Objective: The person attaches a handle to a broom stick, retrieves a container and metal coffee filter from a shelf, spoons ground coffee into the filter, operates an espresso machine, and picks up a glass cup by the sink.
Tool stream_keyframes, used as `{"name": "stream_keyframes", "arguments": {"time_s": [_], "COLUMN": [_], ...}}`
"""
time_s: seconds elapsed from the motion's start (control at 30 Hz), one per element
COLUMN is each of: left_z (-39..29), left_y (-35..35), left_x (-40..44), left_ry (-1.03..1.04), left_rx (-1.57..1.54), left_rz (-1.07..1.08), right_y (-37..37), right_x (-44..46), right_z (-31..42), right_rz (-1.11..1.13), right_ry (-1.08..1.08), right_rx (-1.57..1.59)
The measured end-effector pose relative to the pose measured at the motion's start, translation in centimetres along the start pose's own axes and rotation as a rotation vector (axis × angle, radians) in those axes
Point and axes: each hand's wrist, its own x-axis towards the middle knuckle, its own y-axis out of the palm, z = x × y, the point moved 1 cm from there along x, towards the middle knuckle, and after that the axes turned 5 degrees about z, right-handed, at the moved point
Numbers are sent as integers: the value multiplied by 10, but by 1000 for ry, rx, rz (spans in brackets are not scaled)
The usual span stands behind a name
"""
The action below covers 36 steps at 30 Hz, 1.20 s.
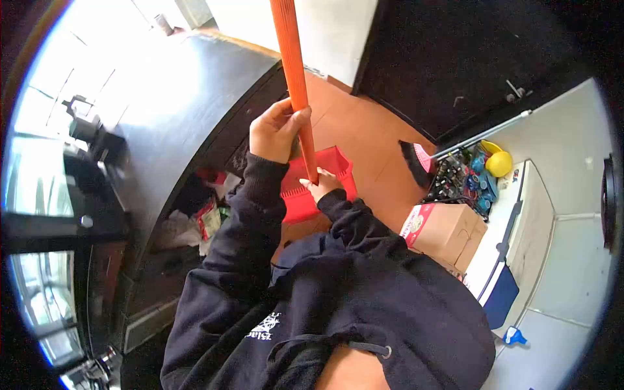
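Observation:
An orange ribbed pole point(292, 58) runs from the top of the view down toward a red dustpan point(335, 159) with a toothed edge, on or just above the floor. My left hand point(276, 132) is closed around the pole's middle, thumb against its side. Lower down, my right hand point(323, 186) grips the pole close to the dustpan. Where pole and dustpan meet cannot be made out behind my right hand. Black sleeves cover both arms to the wrists.
A dark curved counter point(175, 97) stands at left, with bags and papers point(205, 224) beneath. To the right are a pink-and-black broom point(419, 159), a cardboard box point(445, 234), a pile of bottles point(458, 179) and a white chest point(513, 224). A black door point(455, 65) is behind.

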Motion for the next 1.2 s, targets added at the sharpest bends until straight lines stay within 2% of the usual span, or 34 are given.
{"name": "stream_keyframes", "arguments": {"time_s": [0.1,0.13,0.23,0.33,0.37,0.43,0.5,0.53,0.6,0.67,0.73,0.83,0.93,1.07,1.13,1.17,1.2], "left_z": [21,28,50,80,92,111,115,116,125,141,159,179,196,238,244,244,237], "left_y": [36,47,82,108,115,130,148,154,168,182,195,211,227,238,241,240,239], "left_x": [25,33,55,76,82,96,104,110,122,134,148,171,196,235,261,272,286], "left_ry": [-49,3,11,-4,-24,21,45,-63,-61,-59,81,8,59,30,-88,-90,-92], "left_rx": [60,55,101,94,135,197,357,396,433,468,386,496,551,486,689,681,510], "left_rz": [67,95,101,165,178,204,228,319,352,393,361,441,524,632,861,883,892], "right_y": [-32,-46,-95,-145,-163,-214,-264,-282,-311,-336,-349,-369,-380,-383,-376,-370,-363], "right_x": [17,24,44,67,75,81,81,85,92,96,106,118,141,166,177,184,192], "right_z": [-28,-36,-60,-85,-93,-86,-67,-60,-48,-34,-31,-31,-58,-82,-90,-98,-108], "right_rz": [-127,-141,-52,-104,-113,-195,-235,-243,-347,-393,-468,-550,-657,-686,-741,-756,-786], "right_ry": [-56,-47,-5,-143,-137,-243,-228,-220,-421,-467,-608,-529,-407,-332,-200,-182,-166], "right_rx": [24,28,195,661,664,943,798,799,897,886,818,826,770,872,784,779,725]}}
